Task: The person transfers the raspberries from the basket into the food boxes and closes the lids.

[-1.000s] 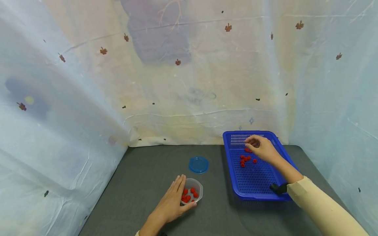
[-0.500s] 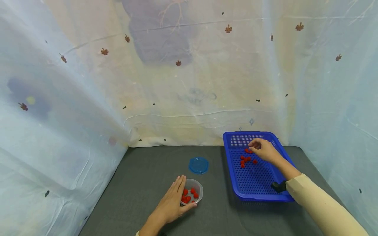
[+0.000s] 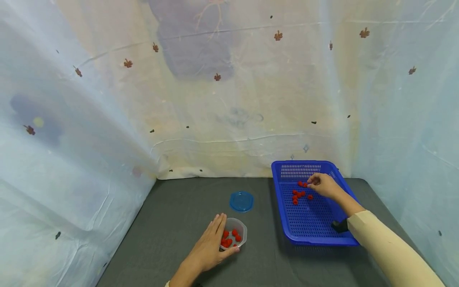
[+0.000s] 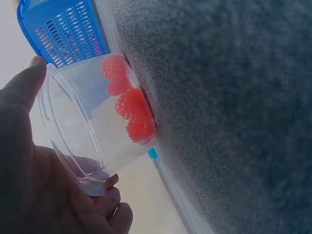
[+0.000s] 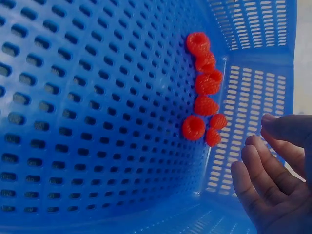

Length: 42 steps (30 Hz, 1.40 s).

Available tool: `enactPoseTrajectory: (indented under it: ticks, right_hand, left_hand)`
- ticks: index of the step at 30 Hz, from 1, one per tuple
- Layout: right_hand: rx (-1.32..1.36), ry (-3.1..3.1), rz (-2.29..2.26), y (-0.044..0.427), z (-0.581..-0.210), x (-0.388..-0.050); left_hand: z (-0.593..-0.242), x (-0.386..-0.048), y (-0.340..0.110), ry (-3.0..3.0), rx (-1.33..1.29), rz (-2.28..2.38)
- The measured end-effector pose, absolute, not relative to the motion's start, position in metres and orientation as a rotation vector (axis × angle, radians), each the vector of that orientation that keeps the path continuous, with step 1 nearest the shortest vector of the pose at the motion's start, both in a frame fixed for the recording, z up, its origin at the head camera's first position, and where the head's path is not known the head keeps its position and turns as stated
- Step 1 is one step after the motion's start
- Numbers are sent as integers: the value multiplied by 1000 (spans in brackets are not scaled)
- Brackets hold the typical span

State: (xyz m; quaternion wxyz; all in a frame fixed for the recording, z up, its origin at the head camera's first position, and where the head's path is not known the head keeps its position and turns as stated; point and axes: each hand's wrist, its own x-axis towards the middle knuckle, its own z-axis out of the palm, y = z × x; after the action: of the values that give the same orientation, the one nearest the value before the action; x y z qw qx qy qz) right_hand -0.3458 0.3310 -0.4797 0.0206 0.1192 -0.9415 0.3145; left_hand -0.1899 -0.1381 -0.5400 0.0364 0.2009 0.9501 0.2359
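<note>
A small clear plastic tub (image 3: pixel 244 232) with several red raspberries (image 4: pixel 131 105) in it stands on the dark tabletop. My left hand (image 3: pixel 208 248) holds the tub from its left side, thumb at the near rim and fingers along the other side. To the right, my right hand (image 3: pixel 324 186) is over the far part of a blue plastic basket (image 3: pixel 305 225), close to the raspberries (image 3: pixel 295 196) on its floor. In the right wrist view its fingers (image 5: pixel 253 168) are loosely bent, the thumb near the index finger, and nothing shows between them.
A round blue lid (image 3: pixel 241 201) lies flat on the table (image 3: pixel 179 215) behind the tub. Patterned cloth (image 3: pixel 236 99) hangs around the back and sides. The basket's raised walls surround the right hand.
My right hand has moved down and slightly to the right inside the basket, closer to the far raspberries. My left hand and the tub stay in place.
</note>
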Motion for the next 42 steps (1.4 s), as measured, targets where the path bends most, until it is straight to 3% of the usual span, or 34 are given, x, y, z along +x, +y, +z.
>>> enactPoseTrajectory:
  ticks: [42]
  right_hand:
    - [454, -3210, 918, 342, -497, -356]
  left_hand:
    - [-538, -187, -138, 2920, 616, 727]
